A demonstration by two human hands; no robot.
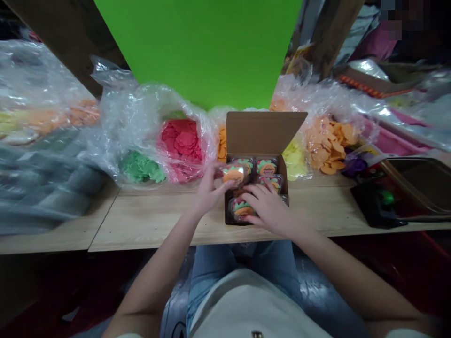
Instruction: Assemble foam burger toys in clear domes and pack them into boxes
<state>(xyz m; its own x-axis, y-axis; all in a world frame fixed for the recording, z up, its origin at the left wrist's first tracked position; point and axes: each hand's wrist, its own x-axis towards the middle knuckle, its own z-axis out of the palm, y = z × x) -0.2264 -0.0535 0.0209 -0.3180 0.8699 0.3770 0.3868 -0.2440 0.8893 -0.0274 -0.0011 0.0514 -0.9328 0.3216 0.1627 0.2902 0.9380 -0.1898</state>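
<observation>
A small brown cardboard box [264, 134] stands on the table in front of me with its lid raised. Inside it sit several clear plastic packs [267, 166] with green, orange and pink burger-like shapes in them. My left hand [207, 190] is closed on one such clear pack [234, 174], held tilted over the box's left side. Over the middle of the box lies my right hand [269, 209], fingers stretched out and apart, resting on or just above the packs. It hides part of the contents. Another pack [241, 207] shows at the near left corner.
Behind the box, plastic bags hold green pieces [143, 166], red pieces [181, 145], yellow pieces [295, 157] and orange pieces [327, 143]. Blurred clear trays [45, 183] lie at left. A dark container [419, 188] stands at right. A green panel [200, 47] rises behind.
</observation>
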